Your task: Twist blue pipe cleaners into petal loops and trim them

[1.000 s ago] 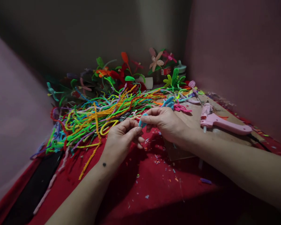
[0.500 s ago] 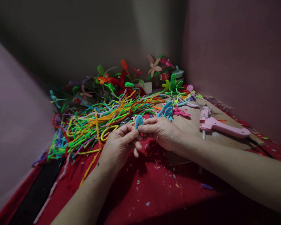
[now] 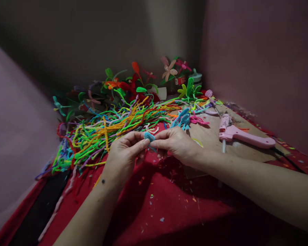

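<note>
Between both hands is a small looped piece of blue pipe cleaner [image 3: 149,136], partly covered by fingertips. My left hand [image 3: 125,148] pinches it from the left with thumb and forefinger. From the right, my right hand [image 3: 176,141] grips it the same way, the fingertips of both hands almost meeting. Just beyond my right hand lie more bent blue pipe cleaner shapes [image 3: 181,119] and a pink one [image 3: 199,119]. A large heap of loose pipe cleaners [image 3: 120,124] in many colours spreads behind my left hand.
A pink glue gun [image 3: 242,135] rests on a brown board [image 3: 207,133] at the right, its cord trailing off. Finished pipe cleaner flowers [image 3: 169,70] stand at the back beside a lidded jar [image 3: 195,78]. Scraps dot the red cloth [image 3: 143,212]. A black strip [image 3: 41,208] lies left.
The blue pipe cleaner piece stood upright as a loop; now it is tilted and lower between the fingertips. My left hand has turned and its lower fingers have curled in.
</note>
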Demonstrator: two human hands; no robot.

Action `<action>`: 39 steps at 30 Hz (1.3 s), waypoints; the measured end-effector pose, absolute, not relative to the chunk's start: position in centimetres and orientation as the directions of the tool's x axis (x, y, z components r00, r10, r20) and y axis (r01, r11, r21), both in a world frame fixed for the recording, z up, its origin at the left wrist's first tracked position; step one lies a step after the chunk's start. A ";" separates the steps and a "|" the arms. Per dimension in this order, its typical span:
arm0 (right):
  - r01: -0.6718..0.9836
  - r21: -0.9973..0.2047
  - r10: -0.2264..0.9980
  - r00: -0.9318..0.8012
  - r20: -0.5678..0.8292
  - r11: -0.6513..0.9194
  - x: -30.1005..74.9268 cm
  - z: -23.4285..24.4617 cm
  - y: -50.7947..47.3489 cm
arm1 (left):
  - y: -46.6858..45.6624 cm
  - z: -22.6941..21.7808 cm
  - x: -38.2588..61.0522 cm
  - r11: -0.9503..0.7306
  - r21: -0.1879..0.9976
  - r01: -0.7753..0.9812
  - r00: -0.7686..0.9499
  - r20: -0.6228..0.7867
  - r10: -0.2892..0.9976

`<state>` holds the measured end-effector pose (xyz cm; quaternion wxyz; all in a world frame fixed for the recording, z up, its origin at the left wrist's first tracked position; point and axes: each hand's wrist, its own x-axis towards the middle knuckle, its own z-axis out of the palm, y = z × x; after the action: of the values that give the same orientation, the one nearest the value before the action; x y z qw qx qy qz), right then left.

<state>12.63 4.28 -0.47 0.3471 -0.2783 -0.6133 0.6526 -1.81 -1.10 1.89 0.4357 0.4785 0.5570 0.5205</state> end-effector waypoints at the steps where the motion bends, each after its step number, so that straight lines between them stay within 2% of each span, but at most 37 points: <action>1: -0.091 -0.996 0.792 -0.608 0.058 0.003 12.7 -0.5 4.3 | -1.1 1.8 -1.8 -0.011 0.997 0.075 -0.174 0.024 0.984; 6: -0.015 -0.999 0.771 -0.636 0.032 0.030 12.8 0.0 4.4 | -1.1 2.0 -2.0 -0.059 0.986 0.158 -0.084 0.073 0.994; 12: 0.076 -0.995 0.744 -0.661 -0.093 -0.057 12.7 0.4 4.4 | -1.2 2.5 -1.9 -0.052 0.916 0.398 -0.136 0.115 0.984; 17: 0.056 -0.998 0.759 -0.648 -0.058 -0.029 12.7 -0.1 4.6 | -1.4 2.6 -1.9 -0.097 0.815 0.571 -0.103 0.188 0.977; 24: 0.117 -0.993 0.766 -0.638 -0.075 0.001 12.7 0.3 4.3 | -1.2 2.5 -1.6 -0.091 0.766 0.637 -0.117 0.213 0.970; 27: 0.166 -0.984 0.781 -0.622 -0.056 0.061 12.7 0.5 4.3 | -1.2 2.3 -1.6 -0.048 0.820 0.570 -0.152 0.163 0.975; 31: 0.203 -0.968 0.797 -0.604 -0.006 0.146 12.8 0.4 4.2 | -1.1 2.1 -2.0 0.069 0.936 0.345 -0.142 -0.021 0.990; 35: 0.245 -0.930 0.790 -0.609 0.073 0.275 12.7 0.3 3.9 | -1.0 2.1 -2.1 0.120 0.968 0.220 -0.146 -0.089 0.985; 39: 0.246 -0.886 0.790 -0.583 0.189 0.393 12.6 0.1 3.6 | -0.8 2.1 -2.1 0.197 0.980 0.004 -0.102 -0.195 0.975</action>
<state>12.62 3.63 0.10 0.3107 -0.3342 -0.7746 0.4379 -2.05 -0.79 2.06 0.5173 0.4257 0.5751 0.4695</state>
